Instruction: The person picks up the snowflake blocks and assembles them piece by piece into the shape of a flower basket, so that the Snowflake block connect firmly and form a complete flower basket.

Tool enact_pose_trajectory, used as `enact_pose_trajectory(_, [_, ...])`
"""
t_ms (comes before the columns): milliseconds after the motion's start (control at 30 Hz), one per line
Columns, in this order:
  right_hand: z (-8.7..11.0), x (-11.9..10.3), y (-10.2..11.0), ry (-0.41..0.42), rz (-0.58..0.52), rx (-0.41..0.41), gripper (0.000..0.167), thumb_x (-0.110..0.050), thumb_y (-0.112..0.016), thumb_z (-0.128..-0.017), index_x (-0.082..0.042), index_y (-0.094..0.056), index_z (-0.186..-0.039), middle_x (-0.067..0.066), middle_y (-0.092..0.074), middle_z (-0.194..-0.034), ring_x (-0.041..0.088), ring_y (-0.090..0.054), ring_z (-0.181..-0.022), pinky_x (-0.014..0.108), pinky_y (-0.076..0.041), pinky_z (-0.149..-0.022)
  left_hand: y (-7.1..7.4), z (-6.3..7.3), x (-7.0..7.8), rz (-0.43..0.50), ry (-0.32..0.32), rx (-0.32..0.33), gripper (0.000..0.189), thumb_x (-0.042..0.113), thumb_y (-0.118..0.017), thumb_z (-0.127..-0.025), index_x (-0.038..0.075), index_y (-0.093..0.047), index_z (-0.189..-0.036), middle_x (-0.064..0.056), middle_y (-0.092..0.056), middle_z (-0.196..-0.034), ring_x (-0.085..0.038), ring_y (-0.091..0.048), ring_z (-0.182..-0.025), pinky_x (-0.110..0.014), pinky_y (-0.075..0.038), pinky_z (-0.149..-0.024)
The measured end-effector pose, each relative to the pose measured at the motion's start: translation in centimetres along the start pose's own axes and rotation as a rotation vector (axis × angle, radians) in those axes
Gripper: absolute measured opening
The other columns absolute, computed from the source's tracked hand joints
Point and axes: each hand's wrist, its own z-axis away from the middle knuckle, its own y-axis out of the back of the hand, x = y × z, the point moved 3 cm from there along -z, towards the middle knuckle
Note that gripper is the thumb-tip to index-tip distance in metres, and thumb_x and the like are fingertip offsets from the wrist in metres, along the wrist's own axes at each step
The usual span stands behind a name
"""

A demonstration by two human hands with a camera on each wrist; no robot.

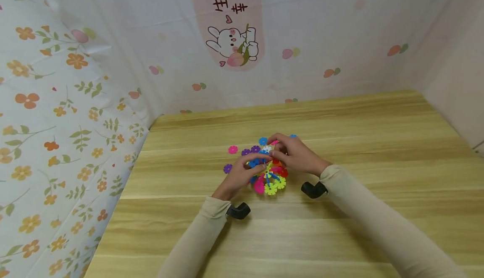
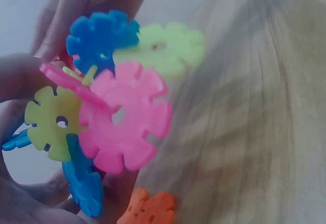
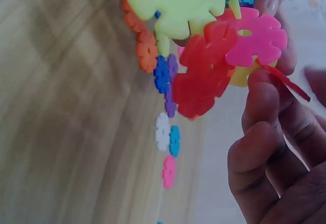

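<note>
A cluster of joined plastic snowflake discs [image 1: 270, 188], in yellow, pink, blue and red, is held up between the two hands over the table. Low on its side, the left hand [image 1: 242, 174] grips it with curled fingers. In the left wrist view a pink disc [image 2: 127, 119] faces the camera, with a blue disc [image 2: 102, 38] behind it. The right hand [image 1: 296, 154] pinches a thin red disc [image 3: 286, 80], seen edge-on beside the cluster's pink disc [image 3: 257, 38]. A larger red disc [image 3: 204, 76] hangs from the cluster. Fingers partly hide the joints.
Loose discs lie on the wooden table [image 1: 340, 227] beyond the hands: a pink one [image 1: 232, 149], a purple one [image 1: 227, 169], a white one [image 3: 162, 131] and several more. A patterned cloth [image 1: 113, 30] hangs behind and to the left. Black wrist cameras [image 1: 239, 211] project from both sleeves.
</note>
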Motion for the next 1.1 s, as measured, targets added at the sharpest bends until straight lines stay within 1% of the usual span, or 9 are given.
enact_pose_trajectory(133, [-0.4, 1.1, 0.7, -0.072, 0.009, 0.073, 0.020, -0.014, -0.041, -0.101, -0.008, -0.052, -0.116, 0.014, -0.059, -0.070, 0.029, -0.053, -0.053, 0.032, -0.046, -0.047, 0.4, 0.4, -0.3, 0.013, 0.007, 0.033, 0.025, 0.008, -0.054, -0.094, 0.004, -0.063, -0.117, -0.003, -0.056, -0.123, -0.029, -0.052, -0.109, -0.042, -0.045, -0.088])
enact_pose_trajectory(200, [-0.7, 2.0, 1.5, -0.122, 0.064, 0.113, 0.020, -0.012, -0.042, -0.100, -0.004, -0.055, -0.113, 0.015, -0.061, -0.073, 0.028, -0.053, -0.053, 0.033, -0.046, -0.049, 0.7, 0.7, -0.4, 0.012, 0.026, 0.038, 0.026, 0.009, -0.054, -0.095, 0.006, -0.063, -0.118, -0.002, -0.056, -0.123, -0.026, -0.055, -0.108, -0.041, -0.046, -0.088])
enact_pose_trajectory(267, [-1.1, 3.0, 2.2, -0.167, 0.165, 0.131, 0.019, -0.010, -0.047, -0.097, -0.001, -0.056, -0.111, 0.013, -0.061, -0.076, 0.025, -0.053, -0.056, 0.033, -0.046, -0.052, 1.0, 0.7, -1.3, 0.014, 0.045, 0.037, 0.027, 0.011, -0.054, -0.095, 0.008, -0.062, -0.121, -0.001, -0.055, -0.125, -0.024, -0.055, -0.108, -0.040, -0.046, -0.088])
enact_pose_trajectory(367, [-1.7, 4.3, 2.8, -0.248, 0.322, 0.130, 0.022, -0.007, -0.053, -0.093, 0.003, -0.057, -0.112, 0.012, -0.060, -0.078, 0.020, -0.052, -0.061, 0.034, -0.045, -0.059, 1.2, 0.5, -2.4, 0.016, 0.047, 0.040, 0.029, 0.014, -0.055, -0.095, 0.012, -0.061, -0.123, 0.000, -0.055, -0.127, -0.022, -0.055, -0.109, -0.039, -0.046, -0.089])
enact_pose_trajectory(433, [-2.1, 5.0, 3.0, -0.290, 0.405, 0.115, 0.028, -0.007, -0.056, -0.091, 0.003, -0.056, -0.117, 0.013, -0.062, -0.087, 0.024, -0.053, -0.072, 0.038, -0.046, -0.067, 1.4, 0.3, -3.2, 0.019, 0.042, 0.045, 0.029, 0.017, -0.056, -0.095, 0.015, -0.062, -0.123, 0.000, -0.055, -0.127, -0.022, -0.055, -0.109, -0.039, -0.046, -0.089])
enact_pose_trajectory(533, [-2.5, 5.8, 3.0, -0.342, 0.499, 0.084, 0.037, -0.009, -0.058, -0.088, 0.001, -0.054, -0.124, 0.019, -0.062, -0.104, 0.031, -0.054, -0.090, 0.045, -0.046, -0.079, 1.4, 0.3, -3.2, 0.026, 0.036, 0.055, 0.028, 0.020, -0.057, -0.094, 0.018, -0.063, -0.121, 0.001, -0.055, -0.127, -0.021, -0.055, -0.110, -0.040, -0.046, -0.089])
enact_pose_trajectory(633, [-2.7, 6.4, 3.1, -0.366, 0.577, 0.068, 0.041, -0.011, -0.060, -0.086, -0.001, -0.053, -0.125, 0.022, -0.057, -0.114, 0.035, -0.051, -0.102, 0.049, -0.046, -0.083, 1.6, 0.4, -3.3, 0.024, 0.045, 0.069, 0.027, 0.022, -0.059, -0.093, 0.021, -0.064, -0.119, 0.003, -0.056, -0.126, -0.020, -0.056, -0.109, -0.039, -0.046, -0.089])
enact_pose_trajectory(867, [-2.4, 7.5, 3.5, -0.368, 0.620, 0.161, 0.025, -0.007, -0.062, -0.083, 0.000, -0.064, -0.107, 0.020, -0.059, -0.100, 0.033, -0.052, -0.092, 0.048, -0.048, -0.076, 1.8, 0.5, -3.6, 0.035, 0.040, 0.071, 0.026, 0.020, -0.058, -0.093, 0.017, -0.065, -0.118, 0.001, -0.055, -0.125, -0.023, -0.054, -0.109, -0.039, -0.046, -0.088])
enact_pose_trajectory(1100, [-2.1, 7.7, 3.8, -0.336, 0.585, 0.171, 0.018, 0.000, -0.057, -0.081, 0.007, -0.061, -0.098, 0.022, -0.052, -0.096, 0.033, -0.048, -0.090, 0.045, -0.046, -0.077, 1.9, 0.2, -3.3, 0.048, 0.022, 0.078, 0.030, 0.023, -0.059, -0.093, 0.019, -0.062, -0.123, 0.003, -0.050, -0.131, -0.022, -0.050, -0.115, -0.038, -0.046, -0.089])
